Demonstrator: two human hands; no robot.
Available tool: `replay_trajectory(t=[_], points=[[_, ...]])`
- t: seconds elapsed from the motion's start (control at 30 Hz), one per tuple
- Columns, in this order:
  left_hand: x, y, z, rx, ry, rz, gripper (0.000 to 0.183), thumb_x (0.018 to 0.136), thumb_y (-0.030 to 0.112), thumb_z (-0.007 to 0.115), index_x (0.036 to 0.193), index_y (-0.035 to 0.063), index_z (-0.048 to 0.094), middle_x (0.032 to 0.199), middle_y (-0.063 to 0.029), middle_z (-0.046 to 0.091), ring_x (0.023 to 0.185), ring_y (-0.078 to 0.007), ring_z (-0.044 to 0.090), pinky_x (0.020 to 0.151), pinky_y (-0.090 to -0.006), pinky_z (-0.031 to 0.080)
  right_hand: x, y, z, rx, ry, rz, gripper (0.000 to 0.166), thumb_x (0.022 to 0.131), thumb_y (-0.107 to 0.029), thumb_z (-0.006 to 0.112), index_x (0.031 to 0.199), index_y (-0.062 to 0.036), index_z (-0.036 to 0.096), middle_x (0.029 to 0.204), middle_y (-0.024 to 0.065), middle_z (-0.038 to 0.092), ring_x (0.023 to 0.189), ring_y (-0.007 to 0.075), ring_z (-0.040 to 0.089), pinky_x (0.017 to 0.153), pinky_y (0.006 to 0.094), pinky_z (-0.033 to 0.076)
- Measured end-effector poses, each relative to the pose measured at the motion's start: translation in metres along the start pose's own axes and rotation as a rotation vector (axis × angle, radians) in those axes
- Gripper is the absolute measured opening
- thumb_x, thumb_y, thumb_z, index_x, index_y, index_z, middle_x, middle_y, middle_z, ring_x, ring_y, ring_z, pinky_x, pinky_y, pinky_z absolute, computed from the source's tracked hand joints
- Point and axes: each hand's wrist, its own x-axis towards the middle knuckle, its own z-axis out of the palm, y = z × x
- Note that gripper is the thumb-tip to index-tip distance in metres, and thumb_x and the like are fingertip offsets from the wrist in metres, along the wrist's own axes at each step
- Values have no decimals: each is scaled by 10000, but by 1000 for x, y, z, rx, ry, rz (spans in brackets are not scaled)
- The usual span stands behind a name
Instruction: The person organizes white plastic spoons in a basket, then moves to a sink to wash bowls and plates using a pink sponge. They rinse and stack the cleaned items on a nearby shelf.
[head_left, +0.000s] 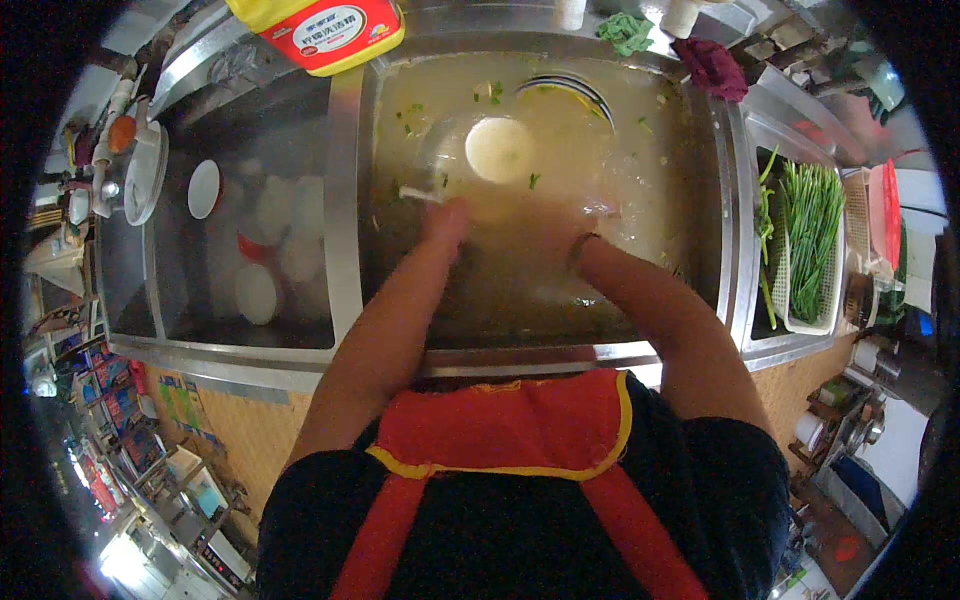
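Murky brown water fills the middle stainless-steel sink basin (541, 355). Both my hands are partly under it and blurred. My left hand (450, 219) dips in on the left, close to a small white strip-like object (418, 195) at the surface. My right hand (581, 214) is sunk to about the wrist, which wears a dark band; its fingers are hidden. Beyond my hands a round white dish (495, 150) shows in the water. A thin curved rim (574, 84) breaks the surface farther back. Bits of chopped green float around. What my fingers touch is hidden.
The left basin (343, 225) holds water with several white dishes (256, 294) in it. A yellow dish-soap jug (330, 34) with a red label stands at the back. Green (625, 34) and maroon cloths (712, 69) lie behind. Green stalks (811, 240) fill a white basket at right.
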Motion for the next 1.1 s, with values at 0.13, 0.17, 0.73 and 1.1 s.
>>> replay_trajectory(t=[0.13, 0.17, 0.73, 1.1], points=[[-36, 14, -71, 398, 151, 178, 311, 825, 299, 579, 947, 25, 661, 910, -228, 669, 847, -402, 640, 713, -424, 507, -15, 10, -3, 15, 50, 19, 502, 840, -406, 555, 1285, -174, 533, 1222, 169, 583, 1088, 361, 571, 929, 487, 456], [-43, 12, -80, 245, 240, 187, 322, 821, 311, 581, 920, 16, 663, 889, -235, 669, 840, -404, 642, 717, -429, 507, -23, 11, -5, 14, 34, 61, 502, 839, -407, 559, 1284, -176, 533, 1217, 173, 585, 1081, 365, 575, 926, 485, 459], [-130, 47, -140, 167, 926, 200, 236, 807, 233, 586, 871, 9, 623, 868, -165, 640, 879, -332, 619, 761, -436, 514, -57, 37, -41, 394, 298, 627, 313, 922, -293, 461, 1111, -104, 624, 1072, 109, 657, 1034, 266, 604, 875, 338, 472], [-124, 47, -126, -535, -15, 25, 527, 820, 427, 633, 1116, -9, 619, 1063, -191, 658, 996, -270, 629, 859, -382, 476, 62, -4, 63, -316, 779, 123, 316, 900, -281, 551, 1084, -42, 646, 1108, 184, 621, 1043, 295, 587, 904, 411, 462]])
